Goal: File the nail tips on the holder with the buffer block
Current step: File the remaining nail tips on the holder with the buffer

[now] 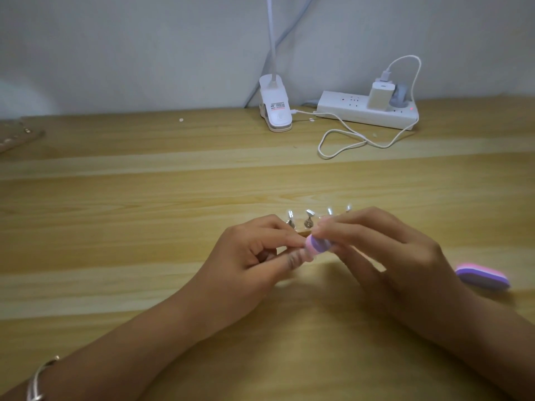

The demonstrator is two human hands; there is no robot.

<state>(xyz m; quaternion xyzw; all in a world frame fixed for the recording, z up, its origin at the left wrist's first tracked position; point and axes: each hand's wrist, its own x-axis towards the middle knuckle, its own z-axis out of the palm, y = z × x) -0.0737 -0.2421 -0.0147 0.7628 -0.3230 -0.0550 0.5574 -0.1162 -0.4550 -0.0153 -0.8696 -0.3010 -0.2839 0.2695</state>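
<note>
Light wood grain runs across the table (144, 212), and a plain pale wall is seen behind it. The holder (307, 224) stands near the middle, its metal posts carrying clear nail tips (309, 212), though its front is largely hidden by both hands. Just in front of the holder, the buffer block (320, 245) (pink and purple, blurred) is held between the hands. The right hand (385, 250) is wrapped round it with curled fingers (341, 227). The left hand (254, 253) is closed in a pinch, and its thumb and forefinger appear to be set on the block's pink end. Whether a tip is being touched by the block cannot be told.

Several faults can be foreseen. If too much pressure is applied, a tip could be popped off its post or the post tipped, since the posts look slender. The neighbouring tips could be knocked by the right knuckles, which are held just over them. With so short a grip shared by two hands, the block could be twisted and a tip filed unevenly.

To the right of the holder a second buffer block (482, 274) lies beside the right wrist and could be swept away. Well behind the holder, a clip lamp (275, 107) and a power strip (367, 112) are kept out of reach.
</note>
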